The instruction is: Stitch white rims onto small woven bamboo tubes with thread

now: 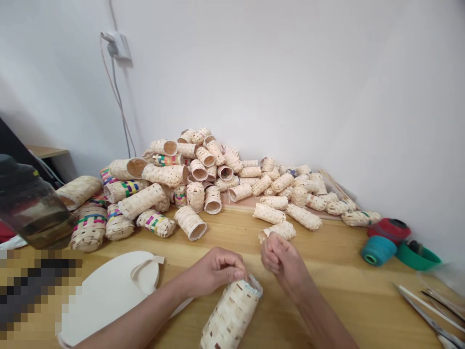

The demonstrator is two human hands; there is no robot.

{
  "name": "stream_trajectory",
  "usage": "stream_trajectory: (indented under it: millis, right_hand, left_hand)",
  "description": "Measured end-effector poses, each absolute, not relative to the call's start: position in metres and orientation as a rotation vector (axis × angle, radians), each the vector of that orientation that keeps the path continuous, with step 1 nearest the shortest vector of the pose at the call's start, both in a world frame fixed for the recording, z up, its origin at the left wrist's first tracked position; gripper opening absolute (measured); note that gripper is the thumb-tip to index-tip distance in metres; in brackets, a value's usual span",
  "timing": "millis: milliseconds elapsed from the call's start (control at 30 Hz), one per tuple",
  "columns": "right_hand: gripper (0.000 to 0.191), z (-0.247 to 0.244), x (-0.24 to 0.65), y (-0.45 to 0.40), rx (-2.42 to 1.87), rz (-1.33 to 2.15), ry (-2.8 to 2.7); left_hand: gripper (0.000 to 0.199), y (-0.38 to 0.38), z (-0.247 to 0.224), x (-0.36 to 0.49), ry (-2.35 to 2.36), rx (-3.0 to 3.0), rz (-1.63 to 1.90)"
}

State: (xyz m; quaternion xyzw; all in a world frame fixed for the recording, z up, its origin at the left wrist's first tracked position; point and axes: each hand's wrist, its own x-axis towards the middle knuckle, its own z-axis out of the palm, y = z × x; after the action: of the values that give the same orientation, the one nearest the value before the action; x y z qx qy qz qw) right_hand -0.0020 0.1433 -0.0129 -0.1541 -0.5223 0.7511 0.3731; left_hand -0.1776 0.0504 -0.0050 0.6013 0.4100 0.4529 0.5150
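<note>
A pale woven tube [231, 317] stands tilted at the bottom middle, its open rim edged with light blue stitching. My left hand [221, 272] pinches that rim at its left side, with the thumb outside and fingers curled. To the right of the rim, apart from it, my right hand [279, 254] is closed in a pinch; whatever it holds is too small to make out. Just beyond the right hand lies a small woven piece [281, 230]. No thread is clearly visible between the hands.
Many woven tubes [165, 174] are heaped against the wall. A white oval sheet [109, 291] lies at left, near a dark jar [36, 208]. At right are a teal thread spool [379, 250], a red spool [389, 230], a green bowl [417, 257] and scissors [423, 312].
</note>
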Motion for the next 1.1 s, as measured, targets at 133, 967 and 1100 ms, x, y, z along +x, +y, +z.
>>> stream_trajectory:
  millis: [133, 967, 1100]
  right_hand:
    - [0.040, -0.011, 0.003, 0.155, -0.435, 1.845, -1.242]
    - [0.042, -0.009, 0.017, 0.178, -0.443, 1.789, -0.979]
    - [0.045, -0.004, 0.026, 0.185, -0.451, 1.710, -0.967]
  left_hand:
    - [0.047, 0.051, -0.006, -0.178, 0.976, 1.458, 1.087]
    - [0.043, 0.050, -0.005, -0.179, 0.805, 1.482, 1.003]
    - [0.044, 0.049, -0.002, -0.181, 0.793, 1.510, 0.956]
